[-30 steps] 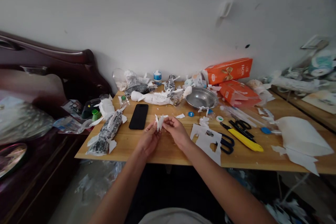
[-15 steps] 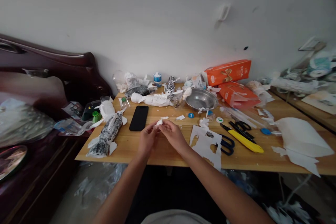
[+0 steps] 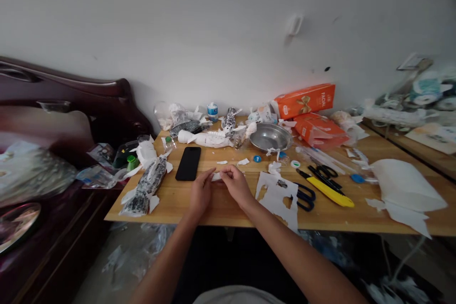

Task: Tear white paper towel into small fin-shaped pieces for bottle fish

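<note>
Both my hands meet at the middle of the wooden table [image 3: 228, 209], low over its top. My left hand [image 3: 200, 193] and my right hand [image 3: 235, 184] each pinch one end of a small white paper piece [image 3: 216, 176], fingers closed on it. A black phone [image 3: 188, 163] lies flat just left of my hands. A cut white paper sheet [image 3: 278, 195] lies to the right, with blue-handled scissors [image 3: 303, 195] on its edge.
A yellow utility knife [image 3: 329, 191], black scissors [image 3: 320, 171], a steel bowl [image 3: 270, 137], orange tissue boxes [image 3: 309, 109], wrapped black-and-white figures [image 3: 145, 184] and paper scraps crowd the table. Large white paper [image 3: 406, 185] lies right. A dark headboard [image 3: 71, 99] stands left.
My hands have lowered the paper piece from raised and spread to held close to the tabletop, folded smaller between the fingertips. The camera view has shifted slightly.
</note>
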The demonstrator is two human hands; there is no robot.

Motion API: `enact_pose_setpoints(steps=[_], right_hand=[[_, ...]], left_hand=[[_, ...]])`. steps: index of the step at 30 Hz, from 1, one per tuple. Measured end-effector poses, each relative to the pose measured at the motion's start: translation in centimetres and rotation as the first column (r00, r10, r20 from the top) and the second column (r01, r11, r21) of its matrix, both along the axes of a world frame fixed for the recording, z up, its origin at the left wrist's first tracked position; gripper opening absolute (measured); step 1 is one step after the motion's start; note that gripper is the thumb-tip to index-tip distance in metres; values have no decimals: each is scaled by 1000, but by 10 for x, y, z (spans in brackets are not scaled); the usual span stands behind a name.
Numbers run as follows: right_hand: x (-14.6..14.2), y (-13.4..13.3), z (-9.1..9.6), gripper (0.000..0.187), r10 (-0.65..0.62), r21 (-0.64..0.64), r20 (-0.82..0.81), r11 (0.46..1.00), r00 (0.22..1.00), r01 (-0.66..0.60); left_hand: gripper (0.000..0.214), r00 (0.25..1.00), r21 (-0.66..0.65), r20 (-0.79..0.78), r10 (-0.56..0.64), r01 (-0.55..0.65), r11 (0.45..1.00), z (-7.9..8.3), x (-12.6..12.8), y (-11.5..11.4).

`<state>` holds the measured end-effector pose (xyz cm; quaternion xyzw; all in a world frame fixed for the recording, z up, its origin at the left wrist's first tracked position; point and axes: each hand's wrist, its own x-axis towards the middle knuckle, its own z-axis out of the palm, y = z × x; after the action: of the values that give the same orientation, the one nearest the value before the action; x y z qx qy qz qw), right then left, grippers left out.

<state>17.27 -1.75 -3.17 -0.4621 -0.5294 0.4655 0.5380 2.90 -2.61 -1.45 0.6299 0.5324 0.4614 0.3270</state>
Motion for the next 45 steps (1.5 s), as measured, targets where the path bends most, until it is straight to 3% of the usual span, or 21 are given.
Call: enact_pose_setpoints(steps=[9, 13, 16, 20, 24, 38, 45], right_hand=[[15, 13, -1, 26, -55, 106, 337, 994, 940, 20], [43, 42, 10, 27, -117, 146, 549, 988, 827, 43], [55, 64, 17, 28, -76, 151, 688, 988, 721, -41], [48, 80, 18, 29, 12, 121, 802, 976, 597, -182], [39, 86, 17, 30, 77, 76, 846, 962, 527, -262], [22, 56, 30, 27, 167, 0, 803, 960, 572, -281], [28, 58, 34, 24, 146, 43, 832, 944, 534, -326]], left_hand=[[24, 984, -40, -173, -36, 30, 999, -1, -4, 10], [22, 953, -67, -294, -75, 58, 996, 2, -15, 24], [24, 928, -75, -357, -108, 87, 993, 2, -19, 32], [26, 923, -66, -376, -82, 62, 996, 0, -19, 35], [26, 930, -72, -364, -43, 18, 997, -1, -20, 33], [26, 955, -20, -297, -3, -3, 1000, -5, -18, 30], [32, 945, 11, -324, -34, 40, 999, -13, -19, 27]])
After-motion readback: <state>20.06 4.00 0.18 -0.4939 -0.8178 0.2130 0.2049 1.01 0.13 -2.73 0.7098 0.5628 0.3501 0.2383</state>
